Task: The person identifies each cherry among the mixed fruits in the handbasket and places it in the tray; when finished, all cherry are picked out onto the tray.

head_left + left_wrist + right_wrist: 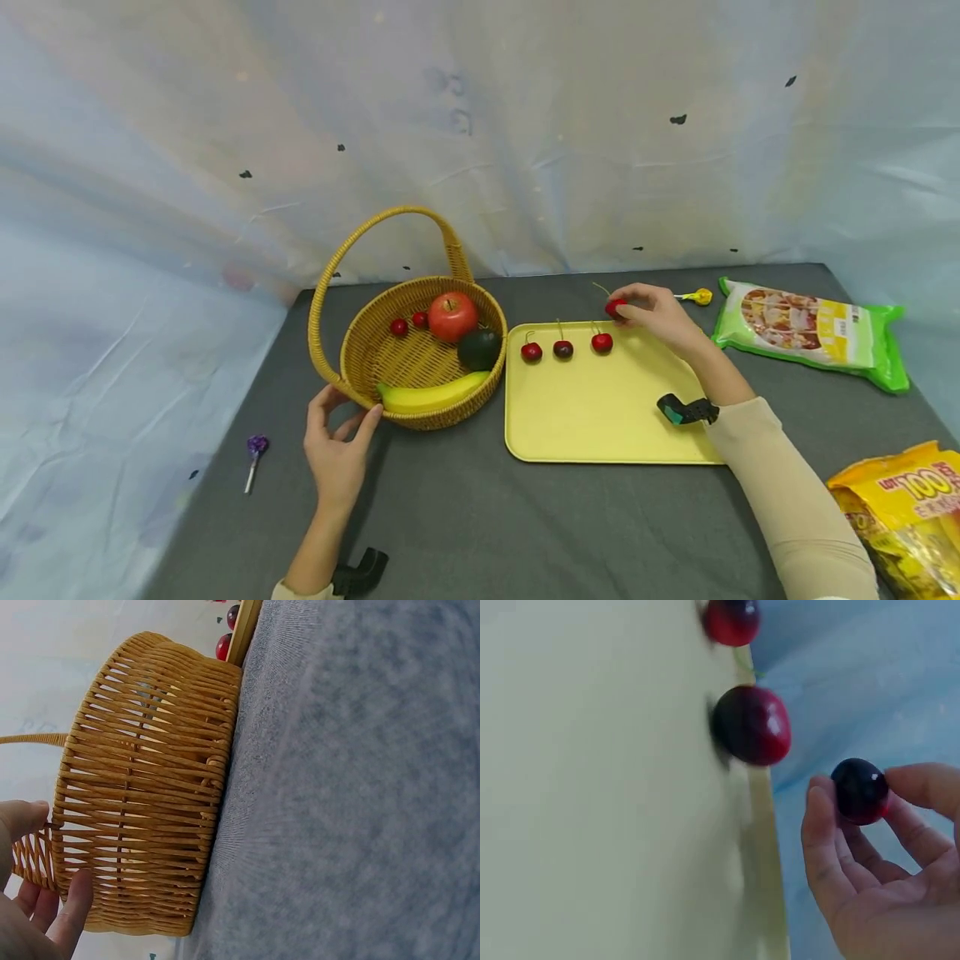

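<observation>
My right hand (663,319) pinches a red cherry (616,309) with a green stem over the far edge of the yellow tray (592,417). Three cherries (563,349) lie in a row along that far side of the tray. At the wicker basket (401,358), the thumb and fingers of my left hand (336,458) grip the rim by the foot of the handle. Inside the basket are a red apple (453,317), a dark green avocado-like fruit (480,349), a banana (435,395) and two cherries (399,327). The right wrist view shows the pinched cherry (861,791) held clear of the tray.
A purple lollipop (257,450) lies at the left of the grey table. Behind my right hand is a yellow lollipop (701,297). A green-and-white snack package (810,329) lies at the back right, and a yellow bag (911,508) at the front right.
</observation>
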A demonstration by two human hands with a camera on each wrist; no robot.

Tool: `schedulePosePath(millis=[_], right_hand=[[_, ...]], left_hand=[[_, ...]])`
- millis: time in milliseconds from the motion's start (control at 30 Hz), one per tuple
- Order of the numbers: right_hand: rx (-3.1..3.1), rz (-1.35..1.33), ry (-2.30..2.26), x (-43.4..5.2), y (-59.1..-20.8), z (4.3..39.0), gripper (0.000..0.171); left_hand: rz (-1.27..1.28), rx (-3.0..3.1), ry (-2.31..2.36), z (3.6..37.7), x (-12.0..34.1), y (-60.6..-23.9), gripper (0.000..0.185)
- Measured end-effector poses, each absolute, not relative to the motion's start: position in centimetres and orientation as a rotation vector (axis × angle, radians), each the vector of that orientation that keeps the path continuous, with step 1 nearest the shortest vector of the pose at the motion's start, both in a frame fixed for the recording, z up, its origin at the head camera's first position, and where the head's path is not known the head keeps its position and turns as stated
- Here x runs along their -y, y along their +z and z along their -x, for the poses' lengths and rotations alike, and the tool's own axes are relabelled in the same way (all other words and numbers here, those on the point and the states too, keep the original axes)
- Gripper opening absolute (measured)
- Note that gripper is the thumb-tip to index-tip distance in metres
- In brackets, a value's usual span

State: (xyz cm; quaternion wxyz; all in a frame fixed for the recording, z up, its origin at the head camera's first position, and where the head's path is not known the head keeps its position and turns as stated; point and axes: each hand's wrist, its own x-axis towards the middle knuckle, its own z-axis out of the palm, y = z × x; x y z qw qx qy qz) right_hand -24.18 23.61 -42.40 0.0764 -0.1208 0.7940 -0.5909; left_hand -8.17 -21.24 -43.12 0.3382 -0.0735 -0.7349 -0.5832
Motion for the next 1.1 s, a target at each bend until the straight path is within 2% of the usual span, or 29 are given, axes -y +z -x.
schedulePosePath(millis=[367,567,933,1100], right_hand=[[-2.411,0.305,-1.659,-26.2,-44.2,22.9,0.037],[-2.444,0.384,-1.614,-27.0,-44.4,22.7,0.038],[-2.657,0.36,-1.453,-27.0,-45.4,22.6,0.028],[-2.703,0.387,-1.393,-26.8,-45.1,22.5,0.03]], left_hand=[[0.162,1.928,-1.517,8.2,21.4,-43.2,0.055],[0.137,1.924,-1.522,9.1,22.5,-45.3,0.058],[0.152,1.913,-1.529,9.1,22.5,-45.5,0.059],[0.15,1.921,-1.527,9.1,22.6,-45.5,0.058]])
